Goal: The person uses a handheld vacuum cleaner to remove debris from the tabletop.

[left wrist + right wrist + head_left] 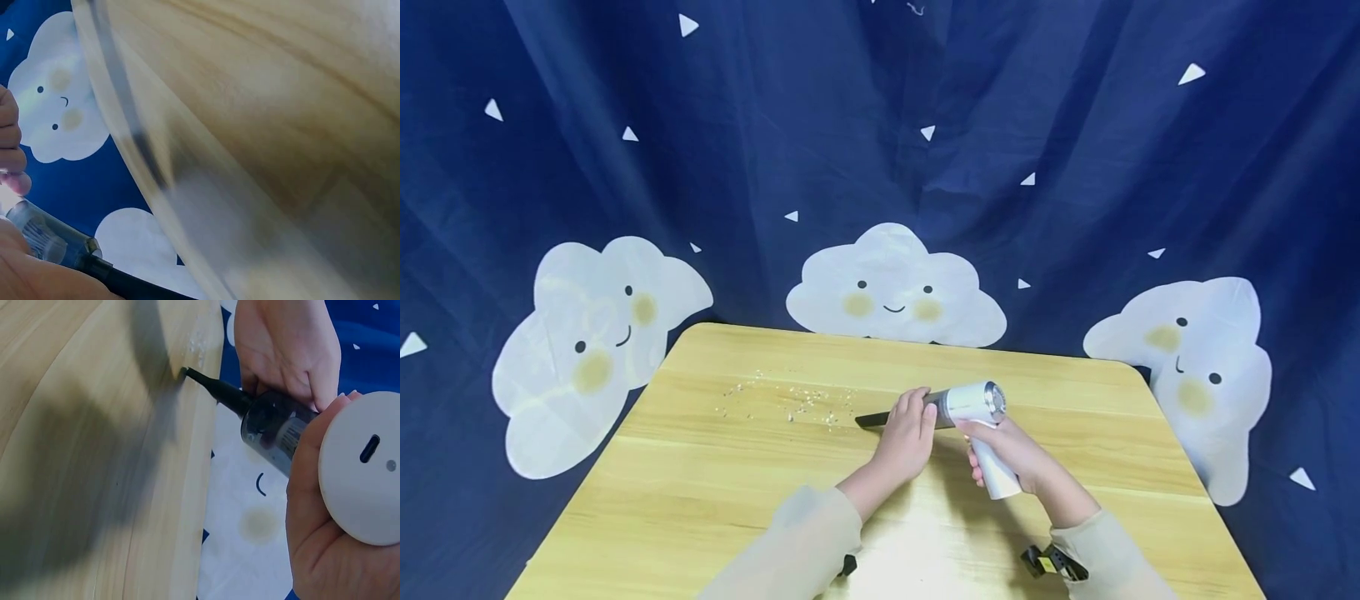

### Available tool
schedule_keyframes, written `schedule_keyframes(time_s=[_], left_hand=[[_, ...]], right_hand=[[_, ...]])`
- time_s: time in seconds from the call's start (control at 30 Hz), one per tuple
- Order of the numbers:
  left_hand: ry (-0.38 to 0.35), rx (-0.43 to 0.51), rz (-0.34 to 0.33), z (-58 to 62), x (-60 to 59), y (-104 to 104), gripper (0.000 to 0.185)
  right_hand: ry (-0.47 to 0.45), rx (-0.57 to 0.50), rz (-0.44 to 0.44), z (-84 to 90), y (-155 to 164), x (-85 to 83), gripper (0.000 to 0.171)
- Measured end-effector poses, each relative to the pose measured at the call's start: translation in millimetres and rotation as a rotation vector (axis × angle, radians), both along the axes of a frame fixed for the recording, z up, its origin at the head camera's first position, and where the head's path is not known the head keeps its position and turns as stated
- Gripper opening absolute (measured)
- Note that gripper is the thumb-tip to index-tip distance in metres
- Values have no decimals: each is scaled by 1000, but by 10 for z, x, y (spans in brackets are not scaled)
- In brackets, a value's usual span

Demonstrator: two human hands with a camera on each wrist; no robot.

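A white handheld vacuum cleaner (967, 402) is held above the table, its dark narrow nozzle (872, 419) pointing left. My right hand (1011, 450) grips the white handle; its round end (365, 481), with a charging slot, shows in the right wrist view. Over the front of the barrel lies my left hand (904, 439), holding it near the nozzle. The clear dust cup (47, 234) appears beside that hand in the left wrist view. Small pale scraps (808, 400) are scattered just left of the nozzle tip.
Underneath is a light wooden table (700, 500) with rounded far corners. A dark blue curtain (850, 108) with white triangles and smiling clouds hangs behind and around it. A black wrist strap (1052, 562) is at the right cuff.
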State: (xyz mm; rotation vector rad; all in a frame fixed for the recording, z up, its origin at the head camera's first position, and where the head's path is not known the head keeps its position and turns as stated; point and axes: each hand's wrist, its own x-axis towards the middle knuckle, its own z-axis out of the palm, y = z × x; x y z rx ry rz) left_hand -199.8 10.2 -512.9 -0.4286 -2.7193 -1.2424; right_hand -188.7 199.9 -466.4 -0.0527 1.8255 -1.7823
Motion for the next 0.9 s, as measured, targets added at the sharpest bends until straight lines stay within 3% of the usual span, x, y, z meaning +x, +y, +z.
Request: schedule_keyframes(time_s=[0.3, 0.6, 0.9], left_hand=[[35, -5, 30, -7, 73, -13, 50], [-3, 31, 57, -4, 132, -54, 50], [5, 42, 96, -24, 170, -74, 51]], right_hand=[[-14, -23, 25, 11, -25, 30, 31], [-23, -19, 39, 2, -73, 44, 30], [-29, -7, 45, 0, -114, 49, 32]])
